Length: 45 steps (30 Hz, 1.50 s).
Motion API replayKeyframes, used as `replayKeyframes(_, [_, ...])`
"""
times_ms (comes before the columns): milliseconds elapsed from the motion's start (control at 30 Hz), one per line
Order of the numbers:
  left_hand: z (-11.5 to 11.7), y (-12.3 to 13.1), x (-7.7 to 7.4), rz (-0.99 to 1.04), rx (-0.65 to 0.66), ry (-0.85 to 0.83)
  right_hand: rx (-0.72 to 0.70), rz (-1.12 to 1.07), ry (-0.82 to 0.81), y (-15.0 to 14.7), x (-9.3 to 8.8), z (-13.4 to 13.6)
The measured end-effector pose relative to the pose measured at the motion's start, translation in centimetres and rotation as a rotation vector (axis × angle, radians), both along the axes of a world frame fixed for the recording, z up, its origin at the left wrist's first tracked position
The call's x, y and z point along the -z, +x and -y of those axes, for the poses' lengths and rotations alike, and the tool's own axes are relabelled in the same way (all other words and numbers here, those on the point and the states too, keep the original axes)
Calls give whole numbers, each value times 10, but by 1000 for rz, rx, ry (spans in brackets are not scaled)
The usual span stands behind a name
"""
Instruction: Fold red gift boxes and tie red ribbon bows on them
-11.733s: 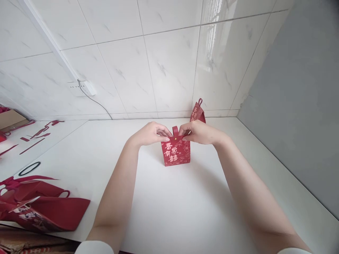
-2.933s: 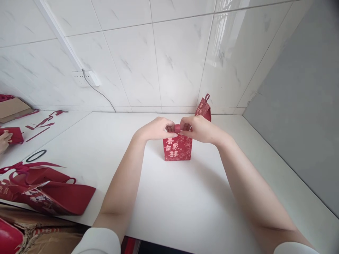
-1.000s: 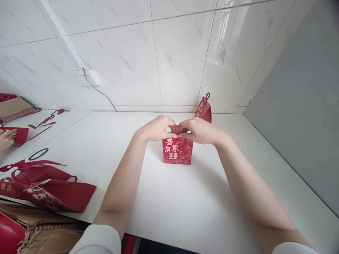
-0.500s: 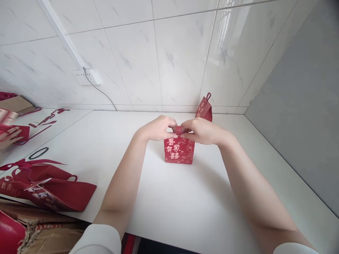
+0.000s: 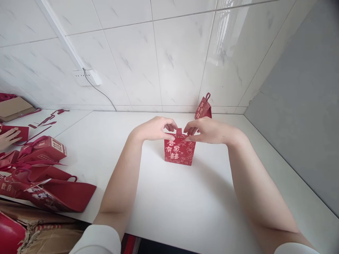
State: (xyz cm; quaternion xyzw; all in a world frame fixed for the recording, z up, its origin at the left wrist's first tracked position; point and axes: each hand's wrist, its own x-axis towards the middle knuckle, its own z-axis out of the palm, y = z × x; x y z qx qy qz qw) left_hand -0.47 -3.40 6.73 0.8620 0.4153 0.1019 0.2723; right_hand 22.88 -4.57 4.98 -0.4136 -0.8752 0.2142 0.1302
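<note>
A red gift box (image 5: 180,150) with pale lettering and floral print stands upright on the white table. A small red tab (image 5: 179,132) sticks up at the middle of its top edge. My left hand (image 5: 159,128) is at the upper left corner, thumb in front of the box and curved fingers above, a gap between them. Mirroring it, my right hand (image 5: 208,129) is at the upper right corner, thumb over the front, fingers apart from it. Neither hand pinches the tab. Whether fingertips touch the back of the box is hidden.
Another red box with a loop handle (image 5: 203,107) stands behind, by the tiled wall. Several red boxes with ribbons (image 5: 63,194) lie at left. Beyond them, a co-worker's hand (image 5: 9,138) rests on a red piece. Cardboard cartons (image 5: 50,240) stand below the table's front edge.
My hands have moved apart from the tab, and their fingers have opened. The box has turned slightly. On the left, the co-worker has set down a red box with a ribbon; it covers the dark ring.
</note>
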Motion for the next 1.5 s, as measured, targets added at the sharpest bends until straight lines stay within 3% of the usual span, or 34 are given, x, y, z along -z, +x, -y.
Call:
replayKeyframes(300, [0, 20, 9, -100, -2, 162, 0, 23, 109, -20, 7, 0])
replayKeyframes(533, [2, 18, 10, -40, 107, 218, -100, 18, 176, -19, 3, 6])
replayKeyframes(733, [6, 16, 15, -125, 18, 179, 40, 57, 76, -20, 8, 6])
replayKeyframes(867, [16, 4, 9, -143, -19, 139, 37, 55, -34, -19, 11, 6])
replayKeyframes(1033, [45, -25, -8, -78, -208, 133, 23, 82, -106, -17, 16, 4])
replayKeyframes(1267, [94, -73, -24, -101, -462, 249, 51, 205, -182, -18, 30, -4])
replayKeyframes(1400, [126, -103, -26, -136, -693, 373, 51, 254, -212, -16, 35, -9])
replayKeyframes(1500, [157, -116, -17, -145, -879, 457, 96, 192, -139, -13, 31, -9])
